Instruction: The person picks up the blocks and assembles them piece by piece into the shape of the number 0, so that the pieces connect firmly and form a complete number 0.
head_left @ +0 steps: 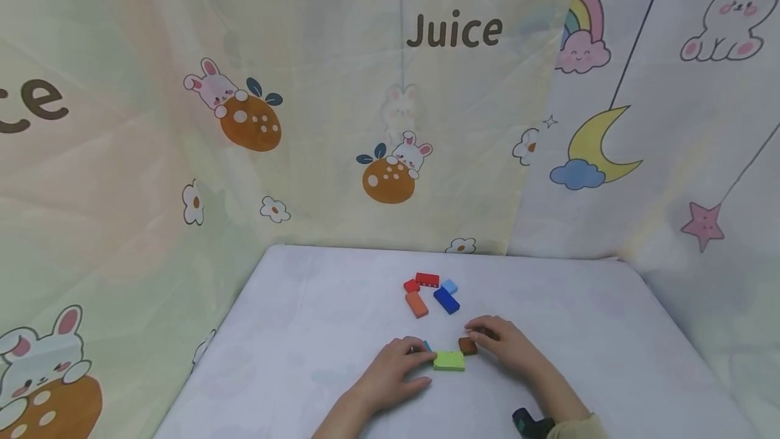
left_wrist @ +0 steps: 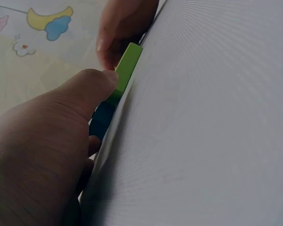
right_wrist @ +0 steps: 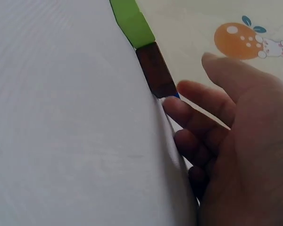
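A lime green block (head_left: pixel 449 361) lies flat on the white table. My left hand (head_left: pixel 393 370) is at its left end, fingertips right at the corner and thumb held apart below. A blue block (left_wrist: pixel 101 120) beside the green one is mostly hidden by the left fingers. Against the green block's right end sits a small brown block (head_left: pixel 468 345). My right hand (head_left: pixel 506 344) is at that brown block's right side, its fingers loosely bent and the fingertips close to it; the right wrist view shows the thumb standing away.
Farther back, a loose ring of blocks lies on the table (head_left: pixel 292 344): a long red one (head_left: pixel 427 280), a small red one (head_left: pixel 411 286), an orange one (head_left: pixel 417 304), a dark blue one (head_left: pixel 447 301) and a light blue one (head_left: pixel 449 286). Printed curtains (head_left: pixel 329 120) stand behind and at both sides.
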Demonstrator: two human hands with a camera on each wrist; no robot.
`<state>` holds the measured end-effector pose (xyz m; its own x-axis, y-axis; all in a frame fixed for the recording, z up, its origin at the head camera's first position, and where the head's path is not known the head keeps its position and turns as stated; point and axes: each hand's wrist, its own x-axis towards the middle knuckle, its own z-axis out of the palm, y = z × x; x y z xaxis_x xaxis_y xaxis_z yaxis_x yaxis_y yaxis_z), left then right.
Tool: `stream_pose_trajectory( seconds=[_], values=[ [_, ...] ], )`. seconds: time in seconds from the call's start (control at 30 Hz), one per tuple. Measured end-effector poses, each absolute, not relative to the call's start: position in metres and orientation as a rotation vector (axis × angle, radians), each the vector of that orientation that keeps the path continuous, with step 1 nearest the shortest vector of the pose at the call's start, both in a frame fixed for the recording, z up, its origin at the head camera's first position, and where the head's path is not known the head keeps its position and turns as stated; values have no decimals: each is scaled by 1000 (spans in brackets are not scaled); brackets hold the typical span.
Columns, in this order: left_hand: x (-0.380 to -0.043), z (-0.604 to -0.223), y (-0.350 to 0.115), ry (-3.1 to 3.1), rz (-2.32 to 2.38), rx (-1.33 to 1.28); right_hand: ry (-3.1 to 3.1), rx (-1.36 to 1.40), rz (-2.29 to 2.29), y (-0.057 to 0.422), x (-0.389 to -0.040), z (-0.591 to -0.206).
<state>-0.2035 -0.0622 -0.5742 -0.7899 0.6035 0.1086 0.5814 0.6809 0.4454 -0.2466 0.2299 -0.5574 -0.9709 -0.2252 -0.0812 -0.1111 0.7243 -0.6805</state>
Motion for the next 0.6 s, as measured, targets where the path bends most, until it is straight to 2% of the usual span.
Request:
stream_pose_trajectory(
  seconds=[0.27,0.6],
  values=[
    [-205,-573,-63,2842,727,1022,2686,-146,-1105,225,-274,-540],
    [-206,-574,-63,2824,732,1023,2634,-350,-972,216,-323,-533]
  ],
)
